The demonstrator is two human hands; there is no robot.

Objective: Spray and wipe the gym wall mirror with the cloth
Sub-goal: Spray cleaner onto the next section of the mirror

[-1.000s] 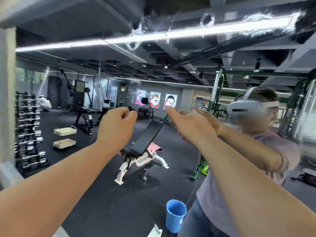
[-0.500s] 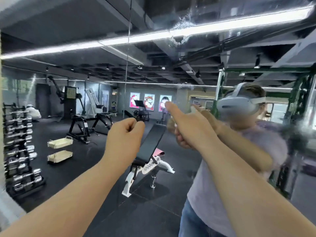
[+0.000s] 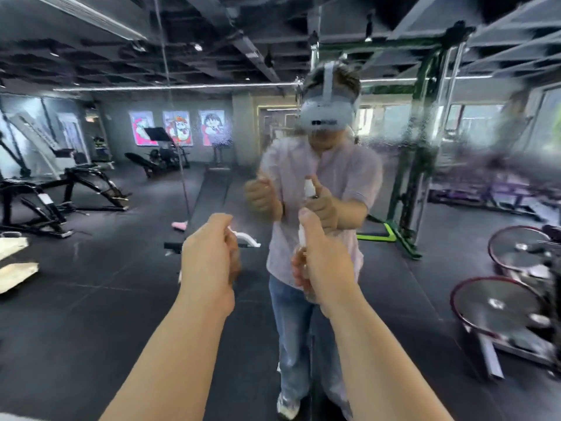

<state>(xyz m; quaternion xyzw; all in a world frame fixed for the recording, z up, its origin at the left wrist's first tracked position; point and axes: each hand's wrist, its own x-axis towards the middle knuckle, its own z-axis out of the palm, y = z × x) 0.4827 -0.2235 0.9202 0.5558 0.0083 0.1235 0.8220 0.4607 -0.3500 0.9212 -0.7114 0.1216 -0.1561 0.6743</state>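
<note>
Right hand [image 3: 326, 265]: wrapped round a small spray bottle [image 3: 301, 236], thumb up by the white nozzle, which points at the glass.
Left hand [image 3: 209, 256]: held out beside the right one, fingers curled into a fist. Nothing shows in it, nor in its reflection.
Cloth: not visible in either hand or anywhere in view, so I cannot say where it is.
Step in hand: the spraying part, by my reading. The bottle is aimed and the glass is already wet in places, with no wiping under way.
Next move: probably a few more squirts on the dry lower glass. After that the free hand has to fetch the cloth and work across the wet patches before they run.
Mirror [image 3: 100, 268]: a wall mirror filling almost the whole view, close in front of the hands.
Wet patches: fine droplets [image 3: 225, 141] speckle the glass at head height, and a broader misted band [image 3: 425, 138] blurs the right side.
Panel joint [image 3: 179, 165]: a thin vertical seam left of centre.
Reflection [image 3: 321, 177]: the person, wearing a head-mounted camera, facing the glass with both hands raised.
Room, as reflected: dark rubber floor and a dark open ceiling with strip lights. A green power rack [image 3: 403, 189] stands behind the person and weight plates [image 3: 498, 305] sit at the right. Black exercise machines [image 3: 60, 189] are on the left, and three cartoon posters [image 3: 178, 127] hang on the far wall.
</note>
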